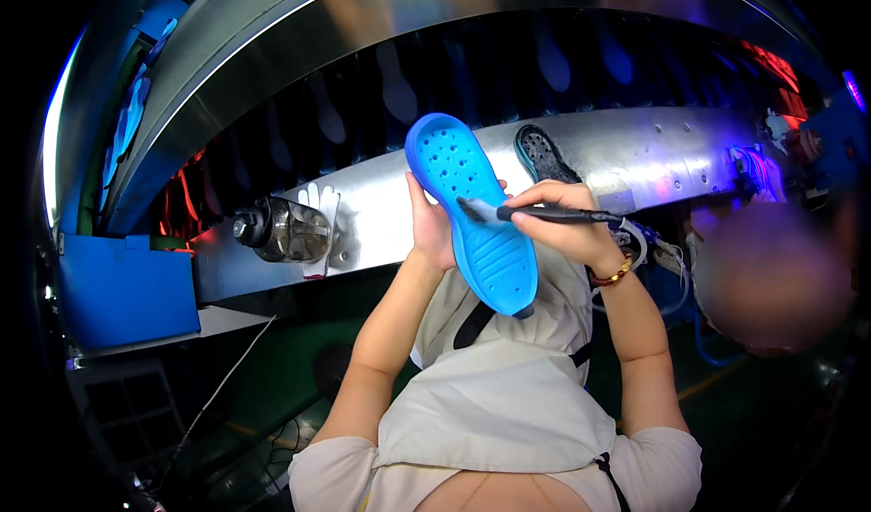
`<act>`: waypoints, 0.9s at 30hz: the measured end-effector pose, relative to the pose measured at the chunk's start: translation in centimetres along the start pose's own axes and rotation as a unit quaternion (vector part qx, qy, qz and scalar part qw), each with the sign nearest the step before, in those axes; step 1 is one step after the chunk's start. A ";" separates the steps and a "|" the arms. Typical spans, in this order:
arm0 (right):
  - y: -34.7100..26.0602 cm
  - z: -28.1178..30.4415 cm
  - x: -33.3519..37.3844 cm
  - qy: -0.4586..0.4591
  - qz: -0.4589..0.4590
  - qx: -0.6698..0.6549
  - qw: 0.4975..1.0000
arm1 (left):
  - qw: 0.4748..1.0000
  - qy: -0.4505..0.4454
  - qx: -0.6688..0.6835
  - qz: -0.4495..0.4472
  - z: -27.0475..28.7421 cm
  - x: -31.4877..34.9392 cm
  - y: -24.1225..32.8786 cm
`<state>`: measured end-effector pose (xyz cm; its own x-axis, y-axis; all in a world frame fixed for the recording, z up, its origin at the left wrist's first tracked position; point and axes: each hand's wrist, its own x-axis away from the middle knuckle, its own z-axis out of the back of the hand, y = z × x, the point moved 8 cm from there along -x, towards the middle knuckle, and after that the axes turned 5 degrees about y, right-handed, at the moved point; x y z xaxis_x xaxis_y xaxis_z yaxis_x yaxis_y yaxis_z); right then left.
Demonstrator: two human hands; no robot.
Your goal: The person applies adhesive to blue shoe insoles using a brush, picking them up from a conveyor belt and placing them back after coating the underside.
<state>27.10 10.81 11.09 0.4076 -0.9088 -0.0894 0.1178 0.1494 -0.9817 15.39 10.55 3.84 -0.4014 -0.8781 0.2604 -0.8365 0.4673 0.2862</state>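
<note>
My left hand (433,231) holds a bright blue shoe sole (485,249) by its left edge, tilted up over my lap. Small holes dot its upper part, and ridges run across the lower part. In my right hand (576,235) is a brush (544,213) with a black handle, gripped like a pen. Its dark-tipped bristles touch the middle of the sole's face. A pale tube near my right wrist seems to lead from the brush. Beyond my right hand, a dark sole (542,156) with a perforated end lies on the metal bench, partly hidden by that hand.
The long metal bench (381,185) crosses in front of me. On its left stand a dark translucent bottle (281,229) and a white glove (318,217). Behind runs a dark belt (481,76) with sole-shaped forms. Another person's blurred head (771,276) is at right.
</note>
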 end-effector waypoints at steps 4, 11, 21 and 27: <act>-3.9 -2.4 2.5 -0.053 0.209 0.126 0.968 | 0.996 0.037 -0.062 -0.043 0.0 0.5 1.5; -4.6 -0.5 1.8 -0.079 0.077 -0.028 0.994 | 0.997 0.033 -0.053 -0.053 -2.5 1.5 1.7; -5.0 0.6 2.7 -0.070 0.119 -0.057 0.989 | 0.983 0.060 -0.076 -0.154 -4.6 2.6 4.7; -5.5 -0.8 3.9 -0.155 0.167 -0.056 0.972 | 0.980 0.054 -0.087 -0.173 -5.0 2.3 5.9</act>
<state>27.26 6.15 16.01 0.6612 -0.6539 -0.3678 -0.1599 0.3562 -0.9206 11.38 11.76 10.70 -0.0547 -0.9753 0.2139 -0.8354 0.1621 0.5252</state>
